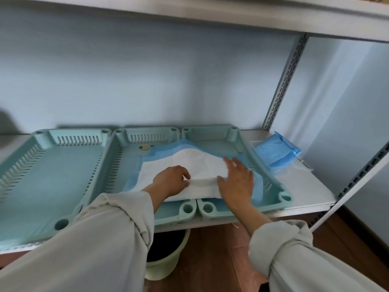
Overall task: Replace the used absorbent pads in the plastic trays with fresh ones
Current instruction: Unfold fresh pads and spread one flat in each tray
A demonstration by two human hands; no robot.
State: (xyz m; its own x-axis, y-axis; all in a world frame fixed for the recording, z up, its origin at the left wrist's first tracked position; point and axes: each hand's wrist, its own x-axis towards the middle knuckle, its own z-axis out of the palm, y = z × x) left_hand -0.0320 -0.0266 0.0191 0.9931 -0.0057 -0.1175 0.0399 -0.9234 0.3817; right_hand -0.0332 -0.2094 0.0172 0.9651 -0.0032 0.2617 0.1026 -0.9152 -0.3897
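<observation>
Three pale green plastic trays stand side by side on a white shelf: a bare left tray (pixel 52 165), a middle tray (pixel 126 148) and a right tray (pixel 271 178). A white absorbent pad (pixel 189 163) with a blue border lies across the middle and right trays, partly folded along its near edge. My left hand (pixel 170 180) pinches the folded white edge. My right hand (pixel 237 182) lies flat on the pad with its fingers spread. A stack of folded blue pads (pixel 275 152) sits on the shelf right of the trays.
A light green bucket (pixel 166 256) stands on the brown floor under the shelf. A slotted metal upright (pixel 284 81) rises at the back right. Another shelf board (pixel 189 9) runs overhead. The wall behind is pale blue.
</observation>
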